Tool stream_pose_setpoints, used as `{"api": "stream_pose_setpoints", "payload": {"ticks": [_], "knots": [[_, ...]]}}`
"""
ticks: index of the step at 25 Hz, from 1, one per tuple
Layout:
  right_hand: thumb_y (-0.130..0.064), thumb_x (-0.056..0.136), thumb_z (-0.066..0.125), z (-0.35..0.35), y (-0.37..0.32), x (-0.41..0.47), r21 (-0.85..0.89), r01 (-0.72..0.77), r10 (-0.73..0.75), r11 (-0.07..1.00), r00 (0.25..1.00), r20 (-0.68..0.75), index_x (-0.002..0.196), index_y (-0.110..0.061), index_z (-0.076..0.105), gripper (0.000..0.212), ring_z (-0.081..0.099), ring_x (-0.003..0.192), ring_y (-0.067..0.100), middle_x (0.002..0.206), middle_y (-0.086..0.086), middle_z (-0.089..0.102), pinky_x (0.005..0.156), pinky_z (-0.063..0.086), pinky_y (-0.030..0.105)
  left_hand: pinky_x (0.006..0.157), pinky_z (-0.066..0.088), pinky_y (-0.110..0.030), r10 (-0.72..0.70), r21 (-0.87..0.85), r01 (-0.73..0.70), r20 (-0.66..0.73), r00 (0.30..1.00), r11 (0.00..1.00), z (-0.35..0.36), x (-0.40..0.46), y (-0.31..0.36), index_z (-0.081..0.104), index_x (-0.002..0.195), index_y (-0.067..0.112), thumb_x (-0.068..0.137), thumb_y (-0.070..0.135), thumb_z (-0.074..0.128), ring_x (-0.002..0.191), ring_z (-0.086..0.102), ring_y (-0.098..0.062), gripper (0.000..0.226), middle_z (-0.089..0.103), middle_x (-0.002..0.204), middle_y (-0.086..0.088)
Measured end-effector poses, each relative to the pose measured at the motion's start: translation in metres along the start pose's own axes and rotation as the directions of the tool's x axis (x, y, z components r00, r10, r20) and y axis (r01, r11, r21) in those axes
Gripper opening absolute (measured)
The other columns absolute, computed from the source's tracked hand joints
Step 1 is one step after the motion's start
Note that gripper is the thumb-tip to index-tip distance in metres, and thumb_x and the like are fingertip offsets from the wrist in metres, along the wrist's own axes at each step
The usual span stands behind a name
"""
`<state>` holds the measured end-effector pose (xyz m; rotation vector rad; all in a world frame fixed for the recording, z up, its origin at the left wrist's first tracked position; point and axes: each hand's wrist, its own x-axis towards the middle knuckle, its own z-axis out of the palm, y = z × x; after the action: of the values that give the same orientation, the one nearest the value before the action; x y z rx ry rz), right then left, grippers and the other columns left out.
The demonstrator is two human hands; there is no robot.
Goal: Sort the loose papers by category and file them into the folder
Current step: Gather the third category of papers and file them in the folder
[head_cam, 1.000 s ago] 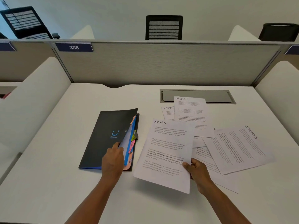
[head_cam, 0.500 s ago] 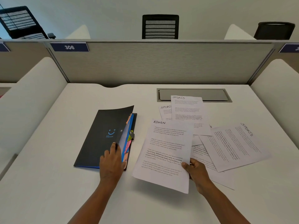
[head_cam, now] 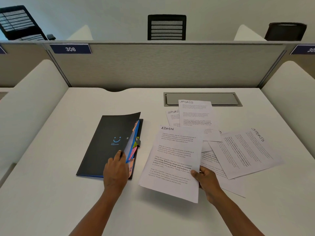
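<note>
A black folder [head_cam: 105, 143] with a blue smiley lies left of centre on the white desk, its cover lifted slightly. Coloured tabs [head_cam: 133, 150] stick out along its right edge. My left hand [head_cam: 115, 171] grips the cover's lower right edge. My right hand [head_cam: 207, 182] pinches the bottom right corner of a sheet headed ADMIN [head_cam: 173, 160], held just above the desk beside the folder. Loose sheets headed SPORTS lie behind and to the right: one upright [head_cam: 196, 114], one partly hidden [head_cam: 172, 116], one slanted [head_cam: 245, 152].
A grey cable hatch [head_cam: 202, 98] is set into the desk [head_cam: 51, 167] behind the papers. A grey partition [head_cam: 162, 65] labelled 306 closes the back. White side panels flank the desk. Black chairs stand beyond the partition.
My left hand has slid a little along the folder's edge and the cover has dropped slightly. The ADMIN sheet stays held in my right hand, almost unmoved.
</note>
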<state>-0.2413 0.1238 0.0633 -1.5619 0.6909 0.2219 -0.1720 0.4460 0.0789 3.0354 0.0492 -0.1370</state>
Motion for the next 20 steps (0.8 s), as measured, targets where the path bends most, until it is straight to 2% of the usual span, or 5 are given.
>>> {"api": "stream_pose_setpoints", "payload": {"ticks": [5, 9, 12, 15, 20], "knots": [[-0.014, 0.092, 0.064, 0.004, -0.002, -0.001, 0.011, -0.008, 0.008, 1.0, 1.0, -0.001, 0.112, -0.018, 0.066, 0.02, 0.072, 0.091, 0.023, 0.103, 0.001, 0.074, 0.076, 0.061, 0.042, 0.072, 0.057, -0.03, -0.009, -0.011, 0.009, 0.015, 1.0, 1.0, 0.006, 0.001, -0.003, 0.044, 0.14, 0.009, 0.08, 0.036, 0.076, 0.09, 0.06, -0.024, 0.072, 0.061, 0.127, -0.009], [-0.013, 0.092, 0.064, 0.009, -0.011, -0.004, 0.013, 0.018, -0.018, 1.0, 1.0, 0.0, 0.109, -0.019, 0.066, 0.018, 0.072, 0.09, 0.023, 0.101, 0.001, 0.075, 0.072, 0.061, 0.039, 0.065, 0.056, -0.029, 0.019, -0.006, -0.019, 0.033, 0.999, 1.0, 0.013, 0.0, -0.008, 0.047, 0.139, 0.008, 0.07, 0.032, 0.085, 0.083, 0.06, -0.023, 0.083, 0.062, 0.126, -0.011], [-0.014, 0.092, 0.064, 0.017, -0.026, -0.002, 0.001, 0.098, -0.098, 0.995, 0.994, -0.041, 0.104, -0.023, 0.066, 0.015, 0.072, 0.088, 0.019, 0.098, -0.003, 0.074, 0.069, 0.06, 0.034, 0.064, 0.056, -0.028, 0.025, -0.049, -0.024, 0.005, 1.0, 0.999, 0.008, 0.001, -0.013, 0.046, 0.141, 0.01, 0.07, 0.024, 0.086, 0.091, 0.06, -0.023, 0.082, 0.058, 0.132, -0.009], [-0.02, 0.092, 0.065, 0.031, -0.046, 0.006, -0.04, 0.198, -0.202, 0.979, 0.97, -0.134, 0.095, -0.03, 0.067, 0.011, 0.071, 0.086, 0.018, 0.093, -0.006, 0.074, 0.073, 0.061, 0.04, 0.065, 0.057, -0.029, 0.008, -0.111, -0.01, -0.016, 1.0, 0.994, 0.003, 0.001, -0.016, 0.042, 0.144, 0.012, 0.073, 0.02, 0.083, 0.1, 0.057, -0.022, 0.083, 0.053, 0.137, -0.007], [-0.02, 0.093, 0.063, 0.075, -0.083, 0.017, -0.18, 0.304, -0.342, 0.936, 0.904, -0.256, 0.103, -0.016, 0.068, 0.011, 0.066, 0.088, 0.015, 0.095, -0.006, 0.069, 0.079, 0.057, 0.032, 0.071, 0.059, -0.032, -0.003, -0.218, -0.009, -0.058, 0.998, 0.976, -0.007, 0.001, -0.017, 0.04, 0.147, 0.012, 0.083, 0.014, 0.074, 0.112, 0.056, -0.023, 0.072, 0.048, 0.144, -0.008]]}}
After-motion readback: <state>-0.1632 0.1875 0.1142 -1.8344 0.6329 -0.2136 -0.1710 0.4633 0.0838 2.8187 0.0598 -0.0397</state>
